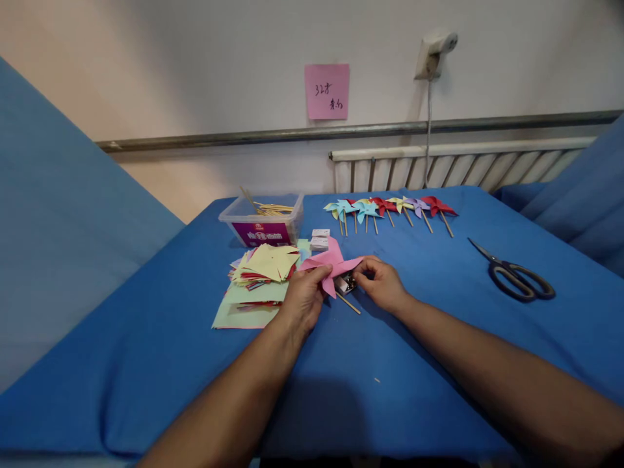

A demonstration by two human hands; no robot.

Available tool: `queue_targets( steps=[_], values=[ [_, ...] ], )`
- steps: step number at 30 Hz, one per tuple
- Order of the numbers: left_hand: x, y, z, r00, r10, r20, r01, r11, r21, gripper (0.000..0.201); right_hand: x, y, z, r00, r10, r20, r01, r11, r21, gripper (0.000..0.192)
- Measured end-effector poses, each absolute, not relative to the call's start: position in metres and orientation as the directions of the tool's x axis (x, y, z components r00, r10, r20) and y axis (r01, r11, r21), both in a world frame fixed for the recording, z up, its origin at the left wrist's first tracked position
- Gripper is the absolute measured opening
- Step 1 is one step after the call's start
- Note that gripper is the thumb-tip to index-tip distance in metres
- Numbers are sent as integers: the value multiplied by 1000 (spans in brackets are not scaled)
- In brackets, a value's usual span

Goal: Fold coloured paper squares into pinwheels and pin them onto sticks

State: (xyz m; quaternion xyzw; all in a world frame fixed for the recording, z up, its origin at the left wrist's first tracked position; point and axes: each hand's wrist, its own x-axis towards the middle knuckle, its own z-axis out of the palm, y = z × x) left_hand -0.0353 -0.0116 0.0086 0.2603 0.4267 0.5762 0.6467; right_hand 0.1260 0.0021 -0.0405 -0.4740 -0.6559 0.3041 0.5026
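A pink paper pinwheel with folded blades is in my left hand, its thumb pressed on the centre. Below the pinwheel a thin wooden stick slants down to the right; I cannot tell whether it is joined to the paper. A small open box with shiny metal bits is partly hidden under the blades. My right hand is at the box's right side, close to the tip of a blade. Its fingers are pinched together, and whatever lies between them is too small to make out.
Left of the hands lie stacked cut paper sheets, with a plastic tub of sticks behind. Small white boxes stand beyond the pinwheel. Several finished pinwheels line the table's back. Black-handled scissors lie at right on the blue cloth.
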Motion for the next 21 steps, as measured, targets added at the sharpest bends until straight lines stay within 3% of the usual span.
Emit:
queue_targets(
  steps=[6,14,21],
  values=[
    [-36,-11,7,-33,966,-257,-534,200,821,23,125,2,-41,15,944,331,218,320,-922,11],
    [-37,-7,5,-10,976,-216,-581,170,796,24,117,2,-45,26,996,81,-79,82,-993,15],
    [-38,-4,3,-77,986,-148,-570,78,818,28,117,3,-41,-15,998,58,-103,56,-993,21]
  ],
)
